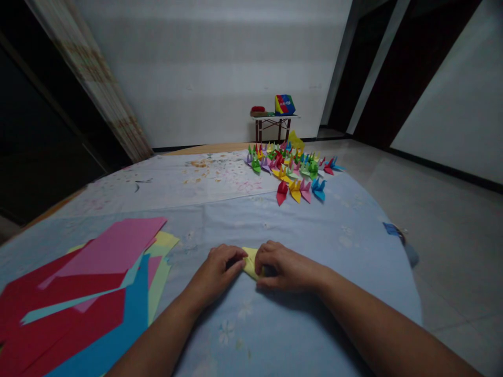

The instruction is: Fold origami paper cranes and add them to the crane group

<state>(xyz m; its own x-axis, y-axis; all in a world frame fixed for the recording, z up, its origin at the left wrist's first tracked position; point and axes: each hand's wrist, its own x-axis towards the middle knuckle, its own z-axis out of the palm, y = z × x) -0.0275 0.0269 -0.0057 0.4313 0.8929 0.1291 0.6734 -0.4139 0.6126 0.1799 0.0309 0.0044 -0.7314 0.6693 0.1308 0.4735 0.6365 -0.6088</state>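
Your left hand (220, 264) and right hand (281, 266) both pinch the yellow paper (250, 266) on the cloth (283, 335), seemingly only partly folded, while many finished paper birds (313, 169) stand beyond and loose sheets (112, 248) lie flat at left.

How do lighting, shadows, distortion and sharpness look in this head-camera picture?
Head view: dim overall, darkest at far left; soft shadow under the right forearm; dark door leaning outward, wide-angle style; no strong glare on the blue tablecloth; paper cranes slightly soft in detail.
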